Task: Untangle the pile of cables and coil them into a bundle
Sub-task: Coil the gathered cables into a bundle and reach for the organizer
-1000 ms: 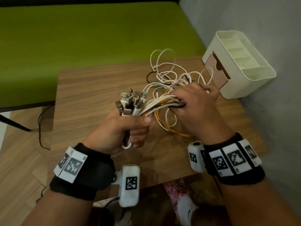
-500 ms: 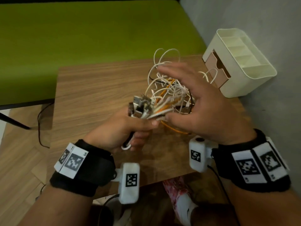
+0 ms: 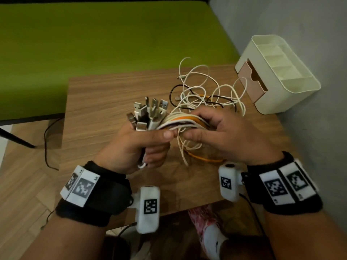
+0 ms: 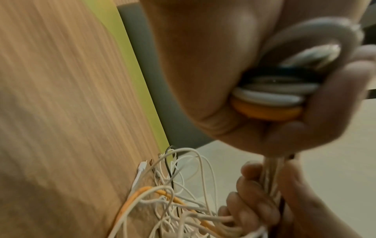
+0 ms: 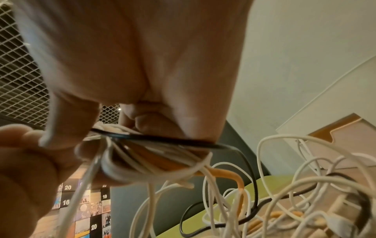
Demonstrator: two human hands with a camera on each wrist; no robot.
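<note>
While the left hand (image 3: 135, 145) curls around a gathered bunch of cables (image 3: 180, 121) — their USB plugs (image 3: 148, 113) fanning upward from the fist — the right hand (image 3: 221, 136) pinches the same bunch just beside it. Loose white, black and orange loops trail behind onto the wooden surface (image 3: 105, 102), near a cream organizer (image 3: 277, 76).

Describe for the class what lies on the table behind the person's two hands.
Behind the hands, loose cable loops, white, black and orange, sprawl on the wooden table; a cream organizer stands beyond. The right hand covers where those loops join the gripped bundle.
</note>
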